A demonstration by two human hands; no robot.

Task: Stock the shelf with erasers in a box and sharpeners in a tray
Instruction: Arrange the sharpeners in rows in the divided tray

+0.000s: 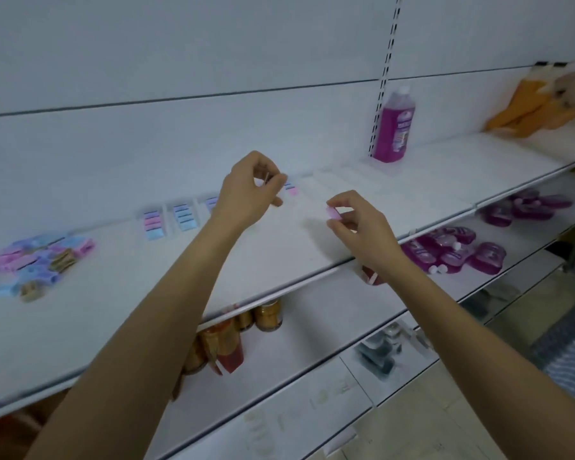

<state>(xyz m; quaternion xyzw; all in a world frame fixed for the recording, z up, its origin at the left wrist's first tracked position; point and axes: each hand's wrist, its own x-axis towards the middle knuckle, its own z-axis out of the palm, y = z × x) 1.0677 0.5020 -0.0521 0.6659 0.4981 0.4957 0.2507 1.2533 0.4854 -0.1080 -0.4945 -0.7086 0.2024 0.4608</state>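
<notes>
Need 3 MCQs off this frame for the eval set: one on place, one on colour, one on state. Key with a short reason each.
1. Where does the loose pile of pastel pieces lie?
A) on a lower shelf
B) on the floor
C) at the far left of the white shelf under the hands

2. What colour is the eraser in the right hand?
A) blue
B) pink
C) yellow

3. How is the purple bottle placed?
A) upright
B) on its side
C) upside down

Key:
1 C, the pile sits at the left end of the shelf that the hands work over.
2 B, the piece pinched between thumb and fingers is pink.
3 A, its white cap is at the top.
</notes>
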